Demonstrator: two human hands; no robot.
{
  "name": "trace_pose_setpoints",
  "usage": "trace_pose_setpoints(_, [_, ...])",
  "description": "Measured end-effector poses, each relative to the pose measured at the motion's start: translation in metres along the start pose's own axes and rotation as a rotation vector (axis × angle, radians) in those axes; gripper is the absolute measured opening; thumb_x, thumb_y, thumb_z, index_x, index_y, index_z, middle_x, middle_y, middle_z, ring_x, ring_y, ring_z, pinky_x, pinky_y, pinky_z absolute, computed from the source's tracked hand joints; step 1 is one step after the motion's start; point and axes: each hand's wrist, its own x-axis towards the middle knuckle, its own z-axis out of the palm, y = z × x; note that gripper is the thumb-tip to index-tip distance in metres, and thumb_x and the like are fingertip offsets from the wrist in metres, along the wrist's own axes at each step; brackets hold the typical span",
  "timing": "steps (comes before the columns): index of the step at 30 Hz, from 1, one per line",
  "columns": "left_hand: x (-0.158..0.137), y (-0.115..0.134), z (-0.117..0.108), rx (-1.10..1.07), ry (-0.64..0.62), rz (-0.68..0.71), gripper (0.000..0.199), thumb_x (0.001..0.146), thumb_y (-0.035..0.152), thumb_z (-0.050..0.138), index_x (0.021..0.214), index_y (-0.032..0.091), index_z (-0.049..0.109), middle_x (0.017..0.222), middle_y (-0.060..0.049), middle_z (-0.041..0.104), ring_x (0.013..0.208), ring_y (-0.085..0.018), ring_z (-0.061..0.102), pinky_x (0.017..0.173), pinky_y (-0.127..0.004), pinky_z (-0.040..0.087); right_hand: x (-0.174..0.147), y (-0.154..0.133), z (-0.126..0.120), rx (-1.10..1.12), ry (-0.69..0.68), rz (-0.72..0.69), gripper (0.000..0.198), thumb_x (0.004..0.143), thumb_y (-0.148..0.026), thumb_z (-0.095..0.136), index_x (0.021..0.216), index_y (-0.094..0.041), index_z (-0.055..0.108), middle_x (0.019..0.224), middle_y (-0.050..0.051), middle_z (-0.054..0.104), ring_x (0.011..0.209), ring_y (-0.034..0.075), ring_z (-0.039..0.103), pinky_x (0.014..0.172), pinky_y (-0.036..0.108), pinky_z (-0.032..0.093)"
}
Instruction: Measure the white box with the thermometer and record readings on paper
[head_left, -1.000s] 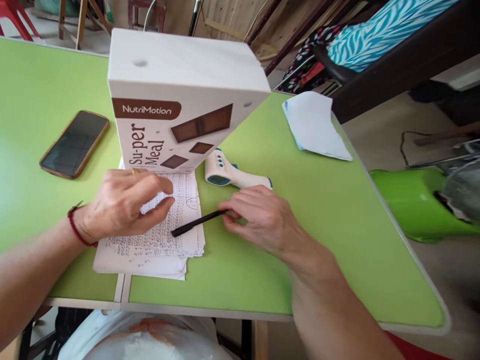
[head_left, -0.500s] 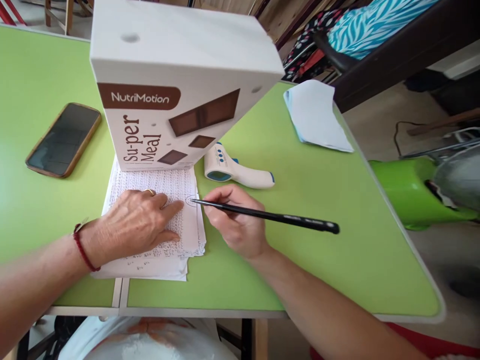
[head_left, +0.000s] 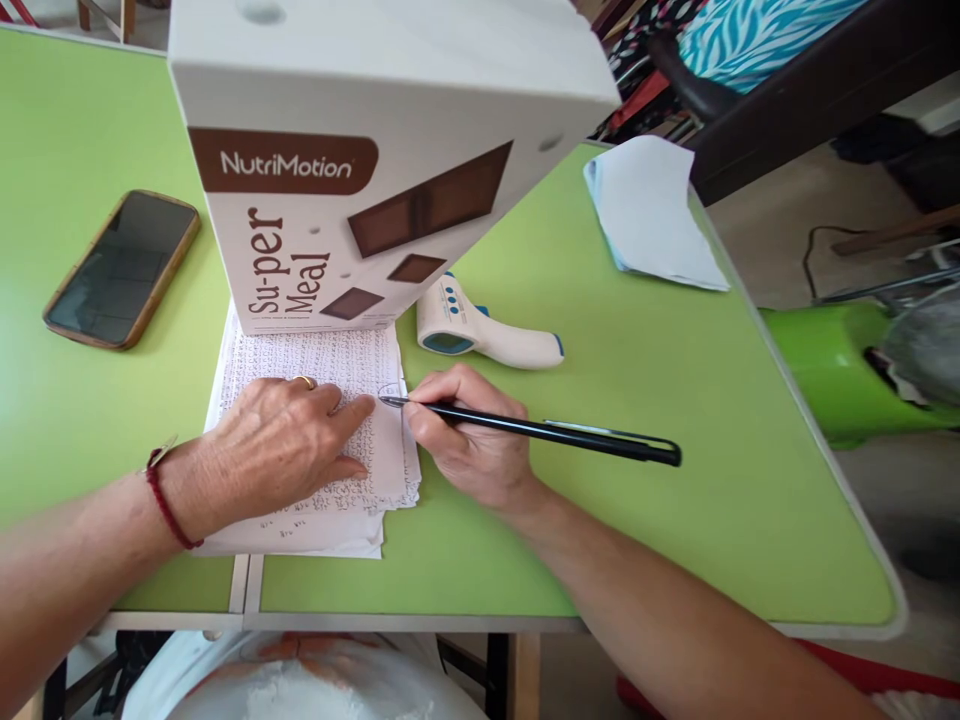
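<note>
Sheets of paper point(head_left: 391, 455) covered in rows of small handwriting lie on the table in front of me. My left hand point(head_left: 289, 440) rests palm down on them, fingers stretched out, the index fingertip close to the pen's point. In my right hand point(head_left: 476, 435) a black pen point(head_left: 555, 430) with a clip is pinched between thumb and fingers. Its tip meets the paper's right edge by a hand-drawn oval. A white NutriMotion box point(head_left: 300, 230) stands upright on the top of the sheets and hides part of them.
A white infrared thermometer point(head_left: 487, 335) lies right of the box, and a phone point(head_left: 124, 270) in a brown case lies to the left. Folded white paper point(head_left: 652, 215) is at the far right of the green table point(head_left: 675, 540). A green bin point(head_left: 825, 370) stands beyond the edge.
The pen has rolled slightly in my right hand, so its clip now shows. My view has shifted a little, and the box appears larger. My left hand stays on the paper.
</note>
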Motion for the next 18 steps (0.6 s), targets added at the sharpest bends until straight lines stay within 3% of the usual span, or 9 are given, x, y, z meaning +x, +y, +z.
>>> trace_pose_setpoints(18, [0.0,-0.0008,-0.0015,-0.008,-0.018,0.005,0.042,0.087,0.053,0.066,0.109,0.018,0.057,0.076,-0.002,0.063,0.061,-0.022,0.062,0.046,-0.029,0.024,0.0013,-0.0011,-0.0021,-0.022,-0.055,-0.021,0.011,0.078,-0.017,0.056,0.069,-0.023,0.051,0.055,-0.005,0.053,0.048,0.01,0.049,0.046,0.023,0.042])
